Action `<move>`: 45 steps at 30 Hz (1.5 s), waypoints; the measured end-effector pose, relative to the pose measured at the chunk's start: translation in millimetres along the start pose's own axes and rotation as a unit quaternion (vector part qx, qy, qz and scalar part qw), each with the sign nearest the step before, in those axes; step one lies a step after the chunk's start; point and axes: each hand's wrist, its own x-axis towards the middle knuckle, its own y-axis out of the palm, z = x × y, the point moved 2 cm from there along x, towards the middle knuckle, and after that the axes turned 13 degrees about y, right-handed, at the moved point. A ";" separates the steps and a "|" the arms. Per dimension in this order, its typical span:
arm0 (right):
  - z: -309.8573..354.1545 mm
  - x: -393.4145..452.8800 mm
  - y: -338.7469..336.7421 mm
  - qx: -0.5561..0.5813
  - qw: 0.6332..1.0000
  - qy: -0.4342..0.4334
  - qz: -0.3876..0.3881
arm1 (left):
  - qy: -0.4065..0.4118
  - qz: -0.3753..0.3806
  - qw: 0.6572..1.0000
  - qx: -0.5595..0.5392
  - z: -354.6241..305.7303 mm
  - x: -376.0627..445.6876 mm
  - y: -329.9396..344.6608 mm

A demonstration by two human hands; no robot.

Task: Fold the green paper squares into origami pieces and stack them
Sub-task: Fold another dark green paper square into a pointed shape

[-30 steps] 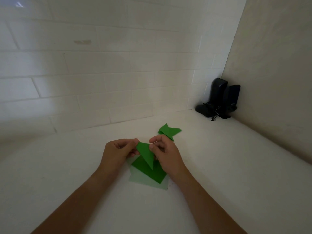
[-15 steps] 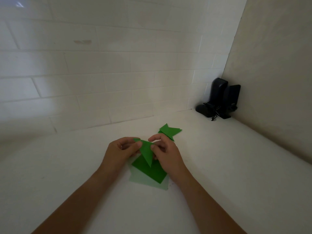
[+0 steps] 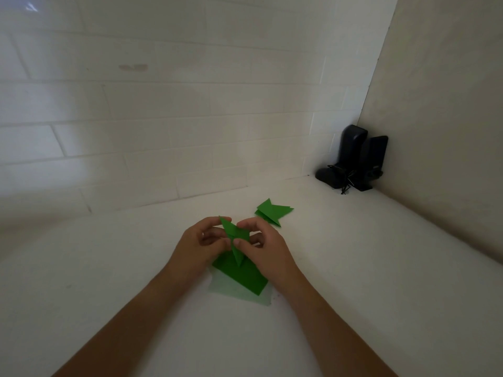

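A partly folded green paper piece (image 3: 235,235) is held above the white surface between both hands. My left hand (image 3: 194,244) pinches its left side and top corner. My right hand (image 3: 265,247) pinches its right side, thumb on the fold. Under the hands lies a flat pile of green paper squares (image 3: 241,274) on a pale sheet (image 3: 231,292). A stack of finished folded green pieces (image 3: 273,212) lies just beyond my right hand.
A black device with a cable (image 3: 353,159) stands in the far right corner where the tiled back wall meets the plain side wall (image 3: 449,104). The white counter (image 3: 109,268) stretches left and right of the hands.
The held piece has been folded narrower and changed shape. Both hands have drawn closer together around it, with the right thumb now on the fold.
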 end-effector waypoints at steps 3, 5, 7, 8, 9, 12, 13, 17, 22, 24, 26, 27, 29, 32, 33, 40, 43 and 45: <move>-1.1 -0.3 -1.7 -0.003 1.000 0.001 -0.015 | 0.001 0.000 1.000 -0.007 0.4 0.2 0.3; -2.2 0.5 -2.2 0.007 1.000 0.002 -0.025 | 0.004 -0.008 1.000 -0.011 1.9 0.6 0.5; -2.8 1.5 -1.8 0.016 1.000 0.002 -0.026 | 0.004 -0.022 1.000 -0.002 4.7 1.7 -0.6; -2.8 1.8 -1.7 0.019 1.000 0.003 -0.023 | 0.002 -0.031 0.999 0.006 6.0 2.1 -1.6; -2.7 1.8 -1.5 0.022 1.000 0.004 -0.021 | 0.000 -0.041 0.999 0.017 7.6 2.5 -2.8; -2.2 1.2 -1.1 0.022 1.000 0.006 -0.020 | -0.004 -0.058 0.998 0.037 9.9 3.0 -5.1; -2.3 1.1 -1.2 0.022 1.000 0.005 -0.020 | -0.001 -0.055 0.998 0.041 9.9 2.7 -5.1; -0.1 -1.4 -1.2 0.011 1.000 -0.003 -0.018 | 0.021 -0.032 0.999 0.035 8.4 1.3 -4.4; 3.5 -3.5 1.1 -0.019 1.000 -0.015 0.003 | 0.032 -0.017 0.999 0.039 4.9 0.4 -2.6; 4.1 -4.1 2.0 -0.031 0.999 -0.022 0.003 | 0.034 -0.010 0.999 0.036 4.5 0.8 -1.8; 4.9 -4.6 1.3 -0.041 0.999 -0.032 -0.014 | 0.035 0.001 0.999 0.028 6.2 1.0 -1.9; 5.0 -4.6 0.5 -0.043 0.998 -0.033 -0.024 | 0.033 0.006 0.999 0.026 7.2 1.1 -1.7; 4.4 -4.5 -1.1 -0.039 0.998 -0.030 -0.040 | 0.031 0.013 0.999 0.028 9.3 1.1 -1.5; 5.0 -5.2 -2.6 -0.010 0.998 -0.029 -0.050 | 0.037 0.035 0.998 0.047 10.5 0.5 0.9; 4.8 -5.1 -3.2 0.000 0.998 -0.028 -0.052 | 0.038 0.042 0.997 0.051 10.2 0.4 1.8; 3.1 -4.7 -3.0 0.026 0.999 -0.018 -0.037 | 0.048 0.055 0.994 0.077 6.8 -0.8 2.1; 2.4 -5.2 -2.2 0.037 0.999 -0.022 -0.026 | 0.071 0.057 0.991 0.100 6.0 -0.8 2.5; 2.5 -5.7 -2.1 0.037 0.999 -0.025 -0.016 | 0.075 0.051 0.991 0.100 7.0 -0.3 2.8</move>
